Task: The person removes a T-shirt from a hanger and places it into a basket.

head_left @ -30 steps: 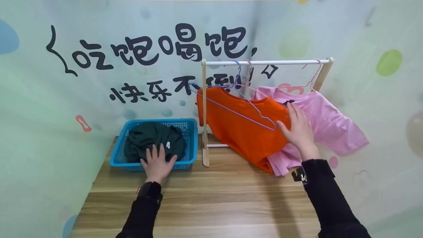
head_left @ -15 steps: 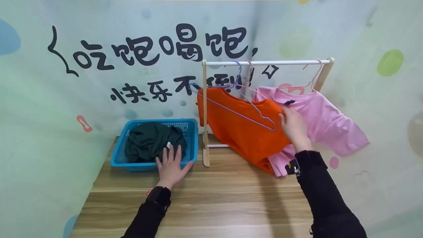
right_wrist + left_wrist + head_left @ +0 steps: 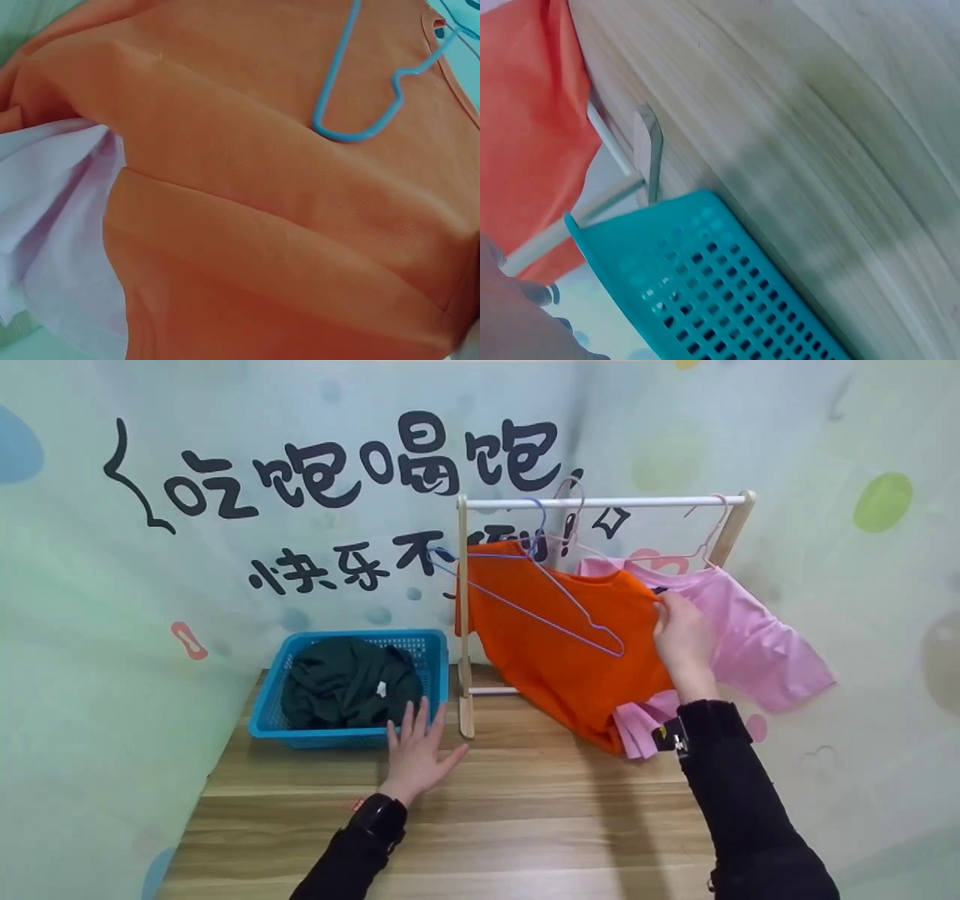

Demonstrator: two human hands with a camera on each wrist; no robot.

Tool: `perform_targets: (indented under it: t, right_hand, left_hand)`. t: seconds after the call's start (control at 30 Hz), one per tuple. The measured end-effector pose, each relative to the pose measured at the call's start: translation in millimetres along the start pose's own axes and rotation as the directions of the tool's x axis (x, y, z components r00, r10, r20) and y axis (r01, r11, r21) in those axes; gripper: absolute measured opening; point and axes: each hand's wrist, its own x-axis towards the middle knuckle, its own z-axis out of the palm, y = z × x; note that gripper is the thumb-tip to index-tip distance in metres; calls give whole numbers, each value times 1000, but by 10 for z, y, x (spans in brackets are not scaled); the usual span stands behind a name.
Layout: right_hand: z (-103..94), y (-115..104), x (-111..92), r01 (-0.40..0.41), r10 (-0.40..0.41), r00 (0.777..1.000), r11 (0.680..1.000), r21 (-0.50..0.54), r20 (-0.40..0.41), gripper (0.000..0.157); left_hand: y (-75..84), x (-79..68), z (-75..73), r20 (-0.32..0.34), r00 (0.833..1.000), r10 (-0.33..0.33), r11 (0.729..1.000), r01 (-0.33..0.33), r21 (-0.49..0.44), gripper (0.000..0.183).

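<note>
With thumb and fingers my right hand (image 3: 684,637) pinches the right shoulder of an orange T-shirt (image 3: 562,652). That shirt hangs on a pink hanger (image 3: 575,536), whose hook stands above the rail in the head view. A blue-purple hanger (image 3: 341,136) without clothes crosses in front of the shirt. Behind it, on the right, hangs a pink T-shirt (image 3: 757,637). My left hand (image 3: 417,754) has its fingers spread at the front right corner of a blue basket (image 3: 442,675) and holds nothing. Inside the basket lies a bunched dark green garment (image 3: 345,682).
A small clothes rack with a white rail (image 3: 645,501) and wooden posts stands on the wood-grain table (image 3: 525,825). Its left foot (image 3: 466,720) is close beside the basket. A printed backdrop (image 3: 225,585) rises behind.
My right hand has taken hold of the orange shirt's shoulder. The shirt has risen slightly and its hanger hook has lifted off the rail. My left hand has moved right, away from the green garment.
</note>
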Motion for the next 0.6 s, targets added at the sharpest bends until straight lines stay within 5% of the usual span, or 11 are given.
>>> perform_targets:
  t: [0.23, 0.6]
  right_hand:
    - [-111, 215, -61, -23, 23, 999, 1000, 2, -40, 14]
    - [5, 780, -525, -69, 69, 998, 997, 17, -5, 14]
  left_hand:
    - [120, -30, 104, 21, 1000, 9, 1000, -9, 24, 88]
    - [171, -76, 243, -20, 1000, 7, 1000, -7, 5, 86]
